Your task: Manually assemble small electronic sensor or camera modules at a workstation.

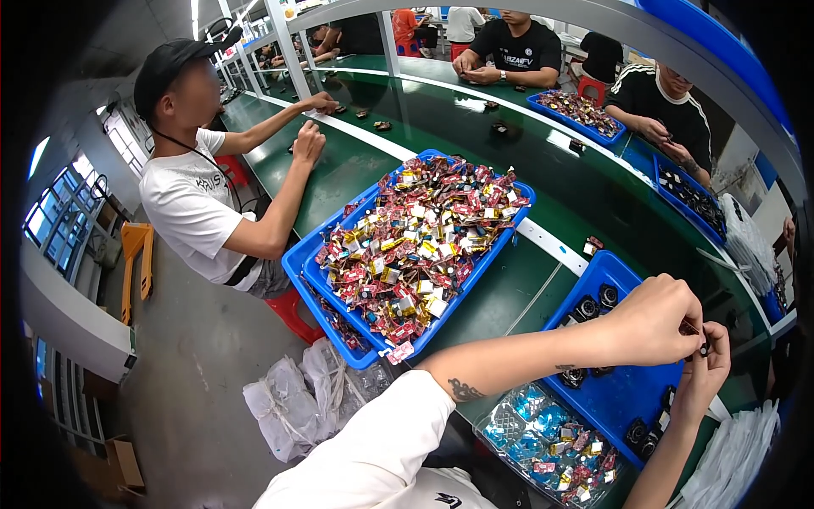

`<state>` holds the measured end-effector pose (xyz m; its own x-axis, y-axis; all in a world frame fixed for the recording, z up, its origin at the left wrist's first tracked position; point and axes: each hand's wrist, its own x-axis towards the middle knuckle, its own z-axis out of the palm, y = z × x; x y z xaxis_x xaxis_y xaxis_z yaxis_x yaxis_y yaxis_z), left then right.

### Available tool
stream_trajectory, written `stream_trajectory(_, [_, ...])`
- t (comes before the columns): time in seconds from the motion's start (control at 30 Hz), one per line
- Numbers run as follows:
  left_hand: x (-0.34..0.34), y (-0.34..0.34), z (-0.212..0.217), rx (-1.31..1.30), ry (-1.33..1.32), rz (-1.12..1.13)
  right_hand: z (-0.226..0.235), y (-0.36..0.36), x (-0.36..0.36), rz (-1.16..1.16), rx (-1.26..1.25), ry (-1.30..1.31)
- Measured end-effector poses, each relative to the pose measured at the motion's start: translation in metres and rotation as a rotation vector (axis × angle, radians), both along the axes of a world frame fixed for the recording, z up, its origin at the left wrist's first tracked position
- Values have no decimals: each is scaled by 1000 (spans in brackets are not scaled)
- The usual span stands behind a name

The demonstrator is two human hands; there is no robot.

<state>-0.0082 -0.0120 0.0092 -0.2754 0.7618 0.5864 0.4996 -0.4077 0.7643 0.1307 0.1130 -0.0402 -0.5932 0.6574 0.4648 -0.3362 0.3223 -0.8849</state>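
Observation:
My left hand (660, 316) and my right hand (709, 366) meet above the right side of a blue tray (623, 407). Pinched in the left fingers is a small dark reddish piece (688, 327), mostly covered by them. The right fingers close on a small black part (704, 349) right beside it; its kind is too small to make out. Several black rounded housings (587, 307) lie in the tray under my left forearm, and more black housings (642, 437) sit at its near right end.
Left of my hands, a big blue tray (292, 263) is heaped with red circuit boards and silver batteries (407, 246). A clear plastic box (492, 441) holds similar parts. White strips (738, 458) lie at right. A co-worker (195, 187) sits left; others sit across the green conveyor (441, 110).

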Motion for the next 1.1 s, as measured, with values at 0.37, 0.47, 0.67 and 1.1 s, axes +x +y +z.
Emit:
stream_trajectory(0.37, [-1,0,0,17,-18,12,-1,5,3,56,-22,-8])
stream_trajectory(0.47, [-2,-1,1,14,-28,21,1,4,2,73,-27,-14])
stream_trajectory(0.67, [-3,0,1,27,-26,29,0,6,4,81,-28,-26])
stream_trajectory(1.1, [-2,1,0,37,-27,40,0,4,3,79,-3,-45])
